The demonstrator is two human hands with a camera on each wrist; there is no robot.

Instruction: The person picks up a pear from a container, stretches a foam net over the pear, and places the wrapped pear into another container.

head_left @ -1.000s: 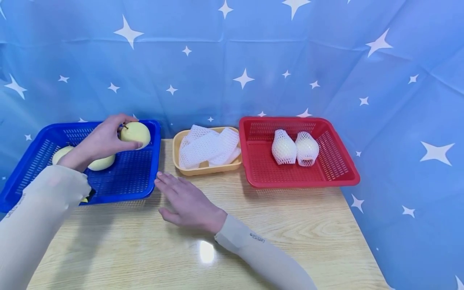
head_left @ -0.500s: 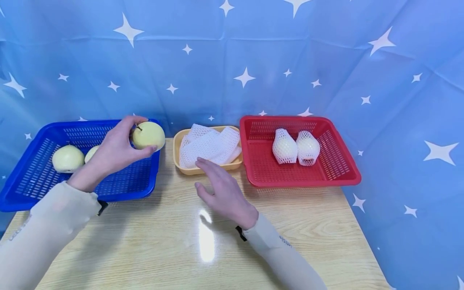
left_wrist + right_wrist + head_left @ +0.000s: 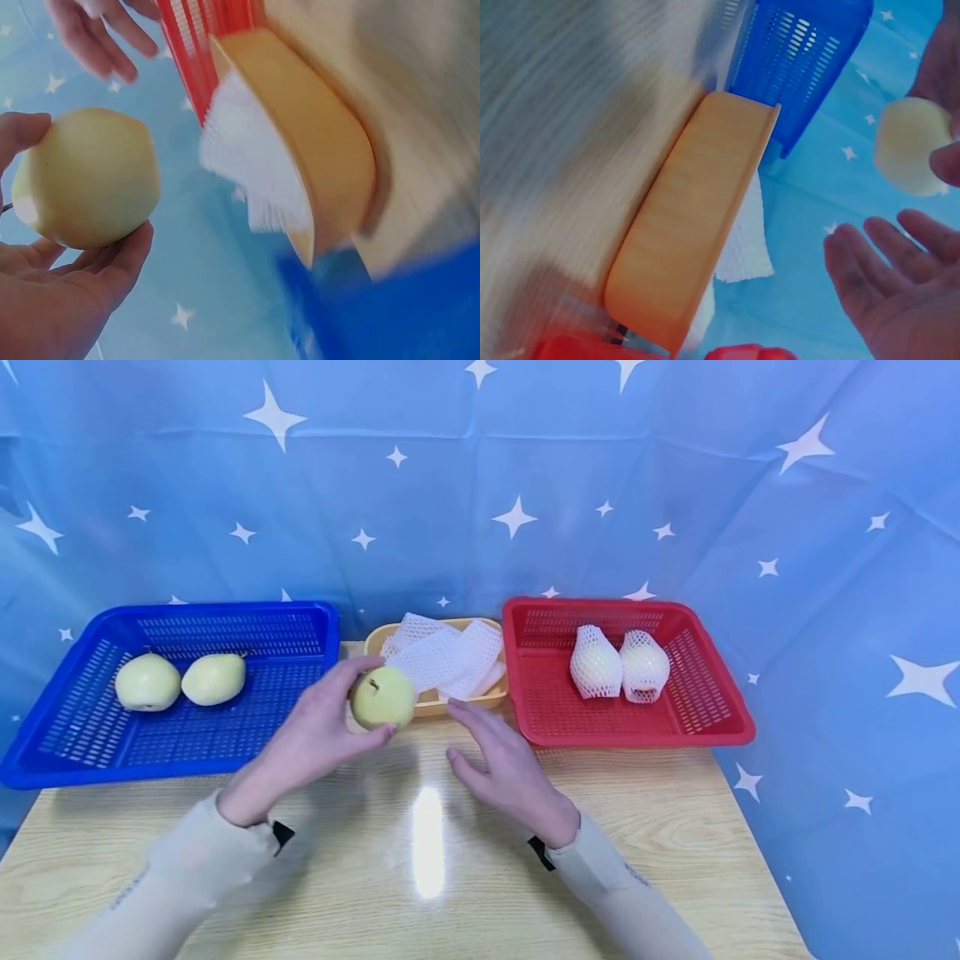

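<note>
My left hand (image 3: 311, 735) grips a pale yellow-green pear (image 3: 384, 697) between thumb and fingers, held in the air in front of the small tan tray (image 3: 427, 708). The pear's dark stem points up and toward me in the head view. To its right, my right hand (image 3: 513, 768) holds nothing, its fingers loosely extended toward the tray's front edge. In the right wrist view the right hand's fingers (image 3: 885, 270) spread apart, a short gap from the pear (image 3: 911, 146). White foam net sleeves (image 3: 442, 656) lie heaped in the tray.
A blue basket (image 3: 300, 727) on the left holds two bare pears (image 3: 213, 679). On the right, a red basket (image 3: 555, 714) contains two pears in white foam nets (image 3: 596, 664). All stand along the back of the wooden table (image 3: 360, 877), before a blue star-patterned cloth.
My left hand has carried the pear out from over the blue basket, rightward and toward me. The right hand has moved right, away from the blue basket to the tray's front.
</note>
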